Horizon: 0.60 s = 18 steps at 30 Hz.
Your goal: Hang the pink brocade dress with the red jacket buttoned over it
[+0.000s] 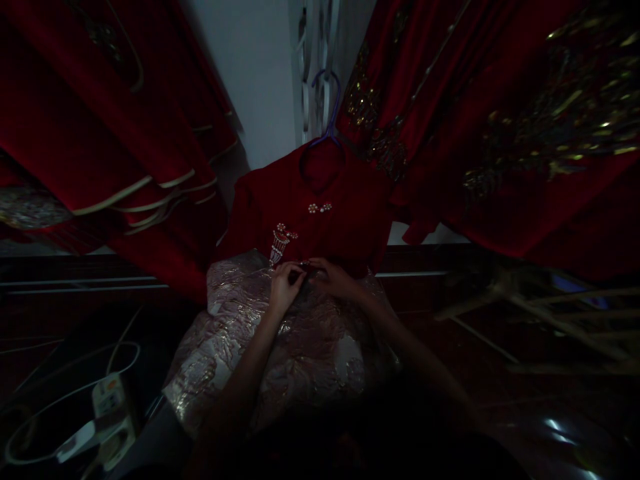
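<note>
A red garment (pixel 280 193) with a round collar hangs on a purple hanger (pixel 331 123). Its front carries a pearl-beaded fastener (pixel 320 208) and a beaded tassel ornament (pixel 279 243). Below the red bodice spreads a shiny pinkish brocade skirt (pixel 235 300). At the line where red meets brocade, my left hand (pixel 287 287) pinches thumb and finger together; whatever lies between them is too small and dark to name. Close beside it, my right hand (pixel 336 279) holds the bodice's front edge near a small beaded piece (pixel 304 263).
More red garments with pale trim (pixel 165 193) hang on the left, and gold-sequined ones (pixel 560 120) on the right. A white metal grille (pixel 320 53) rises behind the hanger. A power strip (pixel 111 413) with a white cord lies lower left. A wooden frame (pixel 530 307) stands right.
</note>
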Tool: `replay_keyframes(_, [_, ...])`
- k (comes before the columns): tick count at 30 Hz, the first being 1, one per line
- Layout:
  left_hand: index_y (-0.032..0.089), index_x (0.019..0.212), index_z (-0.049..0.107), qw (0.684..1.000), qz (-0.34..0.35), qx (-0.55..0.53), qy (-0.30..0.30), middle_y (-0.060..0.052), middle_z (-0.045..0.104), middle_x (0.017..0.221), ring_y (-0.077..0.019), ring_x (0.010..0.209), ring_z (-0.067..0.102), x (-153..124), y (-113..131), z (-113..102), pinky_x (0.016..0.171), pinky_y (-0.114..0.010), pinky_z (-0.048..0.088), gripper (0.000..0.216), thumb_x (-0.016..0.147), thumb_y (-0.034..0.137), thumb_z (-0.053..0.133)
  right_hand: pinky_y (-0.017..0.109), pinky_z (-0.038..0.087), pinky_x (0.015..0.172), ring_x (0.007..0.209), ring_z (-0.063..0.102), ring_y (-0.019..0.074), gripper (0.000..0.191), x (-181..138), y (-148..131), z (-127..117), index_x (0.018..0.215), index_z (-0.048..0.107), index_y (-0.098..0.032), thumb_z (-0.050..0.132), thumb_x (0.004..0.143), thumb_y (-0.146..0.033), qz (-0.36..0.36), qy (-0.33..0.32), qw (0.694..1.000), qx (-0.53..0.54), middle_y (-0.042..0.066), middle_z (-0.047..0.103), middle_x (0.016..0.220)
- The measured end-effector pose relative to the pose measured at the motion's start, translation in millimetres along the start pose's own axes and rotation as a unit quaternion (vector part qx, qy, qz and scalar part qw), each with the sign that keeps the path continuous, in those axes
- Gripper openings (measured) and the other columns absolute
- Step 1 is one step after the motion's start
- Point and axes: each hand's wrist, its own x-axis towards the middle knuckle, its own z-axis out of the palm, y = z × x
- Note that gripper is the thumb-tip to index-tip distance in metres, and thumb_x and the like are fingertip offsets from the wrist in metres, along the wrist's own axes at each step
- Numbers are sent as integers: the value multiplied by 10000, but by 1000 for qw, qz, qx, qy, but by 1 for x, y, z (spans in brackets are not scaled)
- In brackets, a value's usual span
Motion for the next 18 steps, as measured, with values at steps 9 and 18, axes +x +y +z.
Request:
replay_keyframes(9, [222, 1179, 557, 1000, -16, 9, 18, -75, 584, 1070, -196, 987, 574, -4, -6, 8, 876, -344, 489, 378, 806, 186, 601, 381, 443, 1026, 1212, 551, 183, 516, 0, 10, 7, 1306, 432, -183, 607, 829, -272, -8, -6, 1000, 27, 127, 553, 1326])
replay_keyframes(18, [212, 964, 617, 1000, -15, 11, 20, -62, 620, 960, -199, 931, 592, -2, -7, 5, 828, -337, 492, 146, 826, 259, 608, 384, 468, 987, 1165, 583, 176, 490, 0, 6, 3, 1268, 427, -193, 616, 817, -217, 28, -32, 998, 44, 119, 606, 1238])
